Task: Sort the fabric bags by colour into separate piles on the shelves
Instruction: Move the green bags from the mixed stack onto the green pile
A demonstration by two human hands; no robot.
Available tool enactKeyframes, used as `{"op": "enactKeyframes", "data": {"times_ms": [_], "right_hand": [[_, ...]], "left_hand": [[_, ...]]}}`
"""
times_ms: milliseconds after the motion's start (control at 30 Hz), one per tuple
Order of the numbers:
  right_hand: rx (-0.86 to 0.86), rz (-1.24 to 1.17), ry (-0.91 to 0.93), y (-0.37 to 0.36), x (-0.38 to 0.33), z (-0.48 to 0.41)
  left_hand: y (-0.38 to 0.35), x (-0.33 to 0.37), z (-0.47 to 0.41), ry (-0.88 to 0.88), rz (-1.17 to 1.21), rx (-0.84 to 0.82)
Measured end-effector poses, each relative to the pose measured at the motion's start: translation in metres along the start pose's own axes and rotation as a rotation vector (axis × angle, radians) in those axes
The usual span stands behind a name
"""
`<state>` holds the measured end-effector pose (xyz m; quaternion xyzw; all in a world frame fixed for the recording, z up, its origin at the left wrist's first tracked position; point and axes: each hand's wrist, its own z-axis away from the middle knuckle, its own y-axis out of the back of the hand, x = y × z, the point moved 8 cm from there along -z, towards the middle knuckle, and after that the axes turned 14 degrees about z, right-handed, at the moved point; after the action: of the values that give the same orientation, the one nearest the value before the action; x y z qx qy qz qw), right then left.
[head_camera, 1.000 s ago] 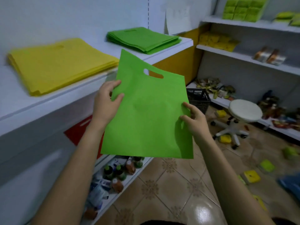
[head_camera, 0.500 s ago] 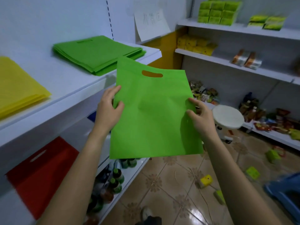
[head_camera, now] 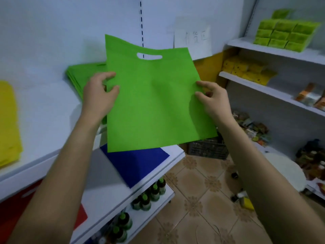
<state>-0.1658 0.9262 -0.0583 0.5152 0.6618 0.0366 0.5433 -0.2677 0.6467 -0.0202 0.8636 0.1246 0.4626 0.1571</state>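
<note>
I hold a flat green fabric bag (head_camera: pixel 154 103) with a cut-out handle up in front of me. My left hand (head_camera: pixel 98 95) pinches its left edge and my right hand (head_camera: pixel 212 99) pinches its right edge. The bag hangs over the top white shelf (head_camera: pixel 45 117) and hides most of the green pile (head_camera: pixel 82 76) behind it. A yellow pile (head_camera: pixel 8 124) lies at the far left of that shelf. One shelf down lie a blue bag (head_camera: pixel 135 164) and a red bag (head_camera: pixel 52 205) partly under my left arm.
Bottles (head_camera: pixel 149 196) stand on the lowest shelf. A black crate (head_camera: pixel 207 148) sits on the tiled floor behind the bag. Shelves on the right (head_camera: pixel 263 85) carry green and yellow packets and other goods. A white stool (head_camera: pixel 284 171) and small items lie on the floor.
The green bag has moved up and left, over the green pile on the top shelf. My view has swung right, so the yellow pile now sits at the left edge.
</note>
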Motion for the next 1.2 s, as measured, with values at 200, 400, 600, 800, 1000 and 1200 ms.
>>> {"op": "enactKeyframes", "data": {"times_ms": [200, 400, 600, 800, 1000, 1200], "right_hand": [[-0.258, -0.096, 0.112, -0.067, -0.033, -0.095], [-0.391, -0.103, 0.213, -0.131, -0.053, -0.154], [-0.450, 0.043, 0.332, -0.164, -0.051, -0.154], [-0.414, 0.125, 0.484, -0.161, -0.060, -0.158], [-0.357, -0.022, 0.662, -0.128, -0.092, -0.138], [-0.442, -0.192, 0.756, -0.120, -0.121, -0.071]], "left_hand": [[0.022, -0.047, -0.051, 0.239, -0.073, 0.089], [0.036, -0.087, -0.067, 0.374, -0.121, 0.290], [0.037, -0.108, -0.053, 0.487, -0.225, 0.352], [0.042, -0.092, -0.045, 0.433, -0.278, 0.417], [0.043, -0.054, -0.037, 0.282, -0.332, 0.452], [0.053, -0.018, -0.001, 0.142, -0.363, 0.476]]}}
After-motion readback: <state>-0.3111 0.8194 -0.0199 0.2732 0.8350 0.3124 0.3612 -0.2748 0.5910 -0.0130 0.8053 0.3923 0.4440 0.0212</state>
